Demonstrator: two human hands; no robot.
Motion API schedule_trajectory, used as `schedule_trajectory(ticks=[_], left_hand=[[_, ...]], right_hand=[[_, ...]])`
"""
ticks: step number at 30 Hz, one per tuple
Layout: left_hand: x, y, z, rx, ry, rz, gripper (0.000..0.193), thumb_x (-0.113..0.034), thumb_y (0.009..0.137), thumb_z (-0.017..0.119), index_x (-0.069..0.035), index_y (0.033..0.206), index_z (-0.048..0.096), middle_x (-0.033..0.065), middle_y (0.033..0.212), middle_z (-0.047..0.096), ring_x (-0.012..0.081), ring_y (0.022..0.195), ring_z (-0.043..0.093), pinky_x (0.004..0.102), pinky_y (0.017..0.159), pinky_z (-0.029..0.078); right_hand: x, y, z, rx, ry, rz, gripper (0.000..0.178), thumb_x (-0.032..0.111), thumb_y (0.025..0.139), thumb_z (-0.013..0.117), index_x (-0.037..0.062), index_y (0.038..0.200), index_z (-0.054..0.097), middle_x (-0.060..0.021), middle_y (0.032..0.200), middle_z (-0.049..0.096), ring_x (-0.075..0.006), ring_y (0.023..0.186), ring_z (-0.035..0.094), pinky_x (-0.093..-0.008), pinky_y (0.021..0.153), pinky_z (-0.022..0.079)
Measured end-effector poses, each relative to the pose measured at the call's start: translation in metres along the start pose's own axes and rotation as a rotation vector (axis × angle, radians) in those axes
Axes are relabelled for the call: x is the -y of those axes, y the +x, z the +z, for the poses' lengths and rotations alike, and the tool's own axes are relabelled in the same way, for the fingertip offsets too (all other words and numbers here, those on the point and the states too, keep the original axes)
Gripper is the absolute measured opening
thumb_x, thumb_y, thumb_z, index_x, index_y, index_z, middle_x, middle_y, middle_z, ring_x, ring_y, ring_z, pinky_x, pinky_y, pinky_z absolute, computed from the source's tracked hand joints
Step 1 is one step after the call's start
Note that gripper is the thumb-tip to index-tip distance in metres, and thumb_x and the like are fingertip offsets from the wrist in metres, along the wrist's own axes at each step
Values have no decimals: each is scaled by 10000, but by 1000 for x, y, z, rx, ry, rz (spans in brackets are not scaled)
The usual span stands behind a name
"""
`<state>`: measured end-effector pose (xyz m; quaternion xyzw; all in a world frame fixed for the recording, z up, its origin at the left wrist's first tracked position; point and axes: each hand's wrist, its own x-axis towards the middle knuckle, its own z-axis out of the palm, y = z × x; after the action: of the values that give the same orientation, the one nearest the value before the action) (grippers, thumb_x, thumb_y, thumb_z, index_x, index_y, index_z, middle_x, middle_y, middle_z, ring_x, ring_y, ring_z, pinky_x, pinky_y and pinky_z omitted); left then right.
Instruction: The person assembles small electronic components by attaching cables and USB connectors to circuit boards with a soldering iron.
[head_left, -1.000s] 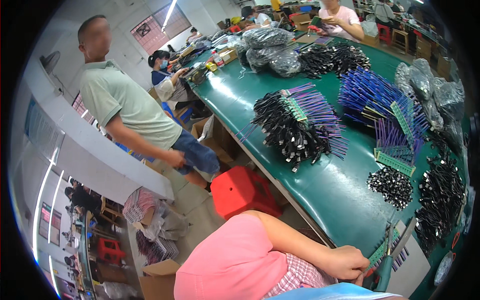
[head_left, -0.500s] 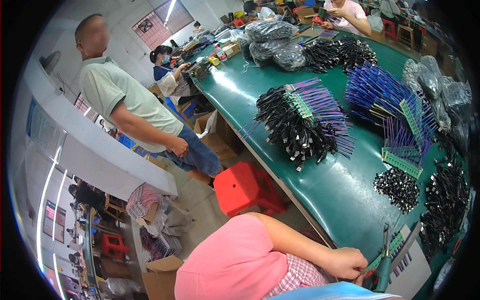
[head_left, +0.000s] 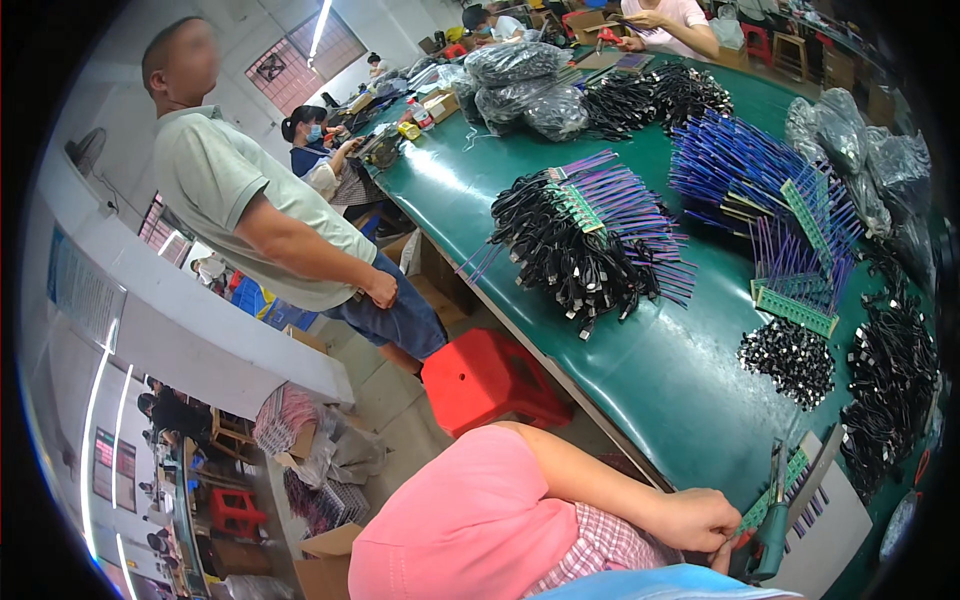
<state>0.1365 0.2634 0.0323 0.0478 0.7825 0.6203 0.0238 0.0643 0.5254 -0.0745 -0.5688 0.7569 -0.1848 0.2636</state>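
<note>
My left hand (head_left: 703, 519) is at the near edge of the green table, fingers curled closed at the lower end of a narrow green circuit-board strip (head_left: 786, 480). What the fingers pinch is hidden. Just right of it, a green-handled tool (head_left: 770, 543) with a slim metal end slants across the strip, a red part showing beside its handle. A fingertip pokes out below my left hand; whose hand it belongs to cannot be told. My right hand is not plainly in view. Under the strip lies a pale board (head_left: 836, 520) with a grey metal bar (head_left: 815, 482) on it.
Small black connectors (head_left: 787, 363), black cables (head_left: 885, 390), blue wires (head_left: 745, 180) and a cable bundle with purple wires (head_left: 570, 245) cover parts of the table (head_left: 640, 375). A red stool (head_left: 490, 378) stands left. A person (head_left: 265, 215) stands beyond it; others sit farther off.
The view has shifted slightly, so the table's things sit a little farther left. The standing person's forearm has shifted a bit. My left hand stays closed beside the strip.
</note>
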Motion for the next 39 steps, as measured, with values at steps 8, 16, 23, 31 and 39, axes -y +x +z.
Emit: schedule_trajectory(ticks=[8,16,23,31,39], left_hand=[[-2,0,2,100,-35,-10,103,-105,780,570,-19,747,525,130,594,554,293,542,560,388,508,407],[-10,-7,3,160,-24,-64,104,-106,796,569,-17,779,517,127,586,523,276,519,527,367,507,401],[-4,6,-9,78,-25,-209,91,-75,831,564,-4,886,581,108,740,596,198,618,587,326,586,483],[3,76,-33,129,-164,-688,124,-85,863,510,10,846,587,33,587,566,56,447,453,191,410,342],[5,95,-33,260,-65,-789,148,-84,852,525,34,801,596,37,575,560,64,452,498,196,385,350]], right_hand=[[34,26,11,-549,497,76,520,146,913,516,0,1352,279,-124,1191,397,-261,986,388,-342,849,351],[100,39,13,-1085,1071,461,490,-33,826,609,-29,1283,432,-77,1059,564,-138,932,551,-280,848,455],[124,48,-49,-898,1208,501,209,37,881,589,11,1089,582,-24,878,582,-80,749,550,-250,673,458],[120,4,-36,-1020,1198,556,313,141,894,544,5,1159,448,-82,756,565,-104,606,499,-248,555,437],[120,-18,-23,-800,1137,577,259,138,884,542,13,1092,449,-97,793,576,-104,614,502,-244,571,451]])
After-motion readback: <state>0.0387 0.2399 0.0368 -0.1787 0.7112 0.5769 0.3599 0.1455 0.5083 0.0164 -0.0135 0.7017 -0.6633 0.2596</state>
